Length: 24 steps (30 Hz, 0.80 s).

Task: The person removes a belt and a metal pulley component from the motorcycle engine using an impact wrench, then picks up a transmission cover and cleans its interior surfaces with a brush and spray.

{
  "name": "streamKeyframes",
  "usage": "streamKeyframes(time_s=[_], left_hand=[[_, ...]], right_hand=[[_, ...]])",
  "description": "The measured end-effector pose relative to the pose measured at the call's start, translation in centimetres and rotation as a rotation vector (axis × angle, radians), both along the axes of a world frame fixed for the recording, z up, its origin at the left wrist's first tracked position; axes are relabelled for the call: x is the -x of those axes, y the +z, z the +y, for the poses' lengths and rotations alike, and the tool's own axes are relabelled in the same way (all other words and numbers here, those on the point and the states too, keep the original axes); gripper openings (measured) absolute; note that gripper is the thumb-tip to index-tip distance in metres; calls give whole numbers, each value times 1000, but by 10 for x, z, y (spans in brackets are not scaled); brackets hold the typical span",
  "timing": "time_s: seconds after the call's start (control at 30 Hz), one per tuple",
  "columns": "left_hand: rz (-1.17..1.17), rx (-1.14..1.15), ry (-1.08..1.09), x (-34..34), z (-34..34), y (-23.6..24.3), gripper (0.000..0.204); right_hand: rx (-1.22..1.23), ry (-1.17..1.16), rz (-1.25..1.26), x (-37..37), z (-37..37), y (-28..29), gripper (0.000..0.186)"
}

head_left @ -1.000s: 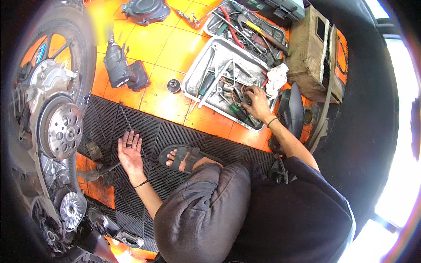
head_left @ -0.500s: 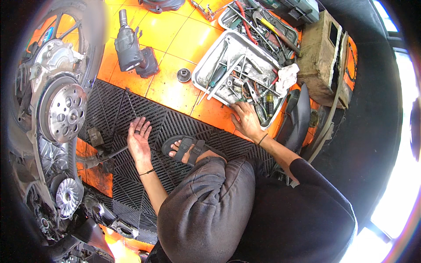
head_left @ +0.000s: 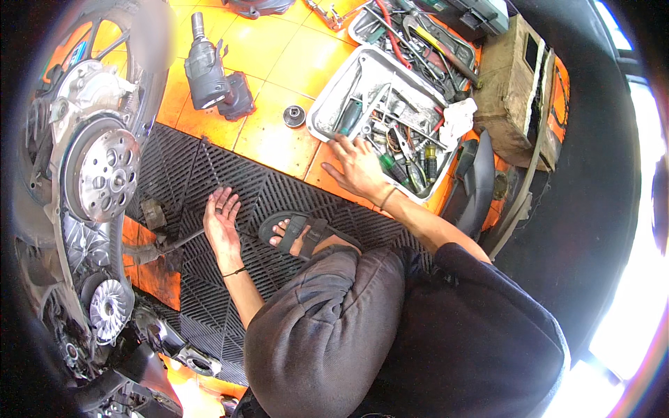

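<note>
My right hand [head_left: 359,167] is open, fingers spread and palm down, at the front-left edge of a white tray [head_left: 332,90] holding wrenches, screwdrivers and pliers. I see nothing gripped in it. My left hand [head_left: 223,226] hangs open with its palm up and fingers slightly curled, empty above the black ribbed mat [head_left: 191,272]. Up and left of the tray, a cordless impact wrench [head_left: 208,80] lies on the orange tiles, with a dark round socket [head_left: 294,116] to its right. A crumpled white rag [head_left: 460,118] sits at the tray's right side.
A partly dismantled scooter side with wheel, metal disc [head_left: 104,174] and finned pulley [head_left: 110,311] fills the left. A second tool tray [head_left: 362,24] and worn box [head_left: 505,83] stand at upper right, a black curved panel [head_left: 474,184] below them. My sandaled foot [head_left: 300,237] rests on the mat.
My right hand has moved leftward from the tools in the tray's right part to its front-left edge. My left hand stays open. The whole view has shifted slightly.
</note>
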<state>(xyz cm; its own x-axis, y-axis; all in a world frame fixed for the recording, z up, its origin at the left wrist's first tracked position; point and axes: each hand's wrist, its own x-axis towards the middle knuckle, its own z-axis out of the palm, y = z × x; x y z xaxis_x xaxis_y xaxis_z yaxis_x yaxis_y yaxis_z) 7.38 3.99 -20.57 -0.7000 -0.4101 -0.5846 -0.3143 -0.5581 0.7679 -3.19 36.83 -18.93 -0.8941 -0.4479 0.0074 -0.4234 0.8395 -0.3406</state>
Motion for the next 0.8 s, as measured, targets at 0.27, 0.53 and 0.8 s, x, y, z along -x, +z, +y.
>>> streamKeyframes(time_s=[0.27, 0.53, 0.8], left_hand=[[25, 15, 89, 1, 5, 7, 42], [222, 844, -463, 44, -9, 94, 28], [120, 1191, -1253, -33, -23, 257, 55]], right_hand=[[-82, -164, -200, -17, 56, 4, 26], [172, -2, 102, -5, 28, -33, 37], [243, 283, -72, -31, -60, -55, 33]])
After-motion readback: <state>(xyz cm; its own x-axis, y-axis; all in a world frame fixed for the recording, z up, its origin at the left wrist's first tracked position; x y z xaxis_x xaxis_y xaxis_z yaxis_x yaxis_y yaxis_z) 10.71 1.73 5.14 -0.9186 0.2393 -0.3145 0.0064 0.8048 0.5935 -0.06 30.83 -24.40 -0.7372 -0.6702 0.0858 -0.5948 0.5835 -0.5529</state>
